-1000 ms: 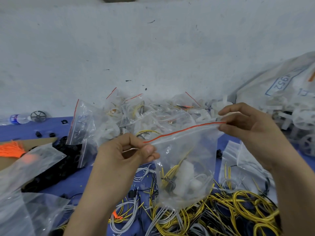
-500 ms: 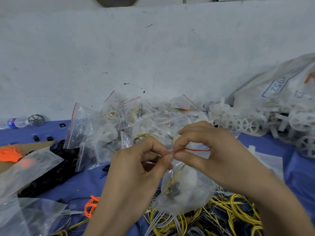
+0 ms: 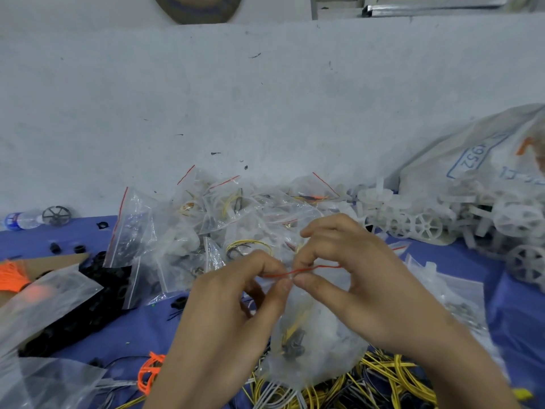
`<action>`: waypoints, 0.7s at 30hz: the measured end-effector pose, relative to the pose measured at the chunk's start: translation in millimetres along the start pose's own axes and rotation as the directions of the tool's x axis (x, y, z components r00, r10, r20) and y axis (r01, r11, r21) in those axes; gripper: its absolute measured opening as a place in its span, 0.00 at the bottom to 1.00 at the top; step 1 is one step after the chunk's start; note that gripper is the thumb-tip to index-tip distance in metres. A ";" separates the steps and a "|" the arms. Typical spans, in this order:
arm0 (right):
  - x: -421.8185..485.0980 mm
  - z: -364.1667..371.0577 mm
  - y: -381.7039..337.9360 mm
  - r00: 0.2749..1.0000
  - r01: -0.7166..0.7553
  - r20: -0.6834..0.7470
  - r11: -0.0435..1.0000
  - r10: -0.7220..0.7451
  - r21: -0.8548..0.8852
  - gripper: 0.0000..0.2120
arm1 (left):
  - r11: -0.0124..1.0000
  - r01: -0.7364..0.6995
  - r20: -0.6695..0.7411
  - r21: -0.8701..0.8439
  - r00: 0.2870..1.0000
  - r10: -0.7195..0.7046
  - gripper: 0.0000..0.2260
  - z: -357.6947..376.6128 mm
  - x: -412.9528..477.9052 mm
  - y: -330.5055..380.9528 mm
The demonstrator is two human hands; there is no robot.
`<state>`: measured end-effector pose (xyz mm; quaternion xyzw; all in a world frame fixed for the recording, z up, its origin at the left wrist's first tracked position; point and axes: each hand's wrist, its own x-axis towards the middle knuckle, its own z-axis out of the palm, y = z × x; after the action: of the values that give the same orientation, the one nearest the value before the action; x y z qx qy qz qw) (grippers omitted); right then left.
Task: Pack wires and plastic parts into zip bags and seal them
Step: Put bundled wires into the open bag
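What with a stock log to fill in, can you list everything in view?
held bag: one, clear with red strip, centre, between both hands.
filled bags: a pile, clear, by the wall behind.
wires: many, yellow, white and black, near edge.
wheels: many, white, right.
sack: one, white, far right.
black parts: a heap, black, left.
bottle: one, clear, far left.
left hand: one, pinching the red strip.
right hand: one, pinching the red strip.

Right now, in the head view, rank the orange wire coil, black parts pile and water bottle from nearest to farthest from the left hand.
1. orange wire coil, just below-left of the left hand pinching the zip bag.
2. black parts pile, farther left.
3. water bottle, far left, at the back.
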<state>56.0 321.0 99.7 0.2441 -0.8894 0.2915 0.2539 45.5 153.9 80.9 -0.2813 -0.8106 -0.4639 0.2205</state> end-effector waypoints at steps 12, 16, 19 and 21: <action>-0.3 2.4 -1.7 1.000 0.021 0.024 0.996 -0.019 -0.085 0.06 | 0.992 -0.055 0.017 0.117 0.998 0.053 0.04 -2.2 0.5 -5.5; -2.1 -6.1 5.6 1.000 0.005 0.001 0.992 -0.004 -0.123 0.05 | 0.991 -0.034 0.012 0.128 0.999 0.033 0.04 -3.5 1.1 -11.1; -1.5 -3.4 5.3 1.000 0.025 0.010 0.995 -0.024 -0.098 0.04 | 0.992 -0.031 0.046 0.124 0.999 0.026 0.04 -1.3 2.0 -12.6; -1.0 1.8 3.9 0.999 0.034 0.027 0.995 -0.032 -0.096 0.04 | 0.991 -0.038 0.058 0.131 0.998 0.031 0.03 1.1 1.5 -12.9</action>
<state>53.9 322.9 96.3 0.2500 -0.9014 0.2408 0.2588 35.8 149.9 73.2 -0.2928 -0.8404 -0.3973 0.2239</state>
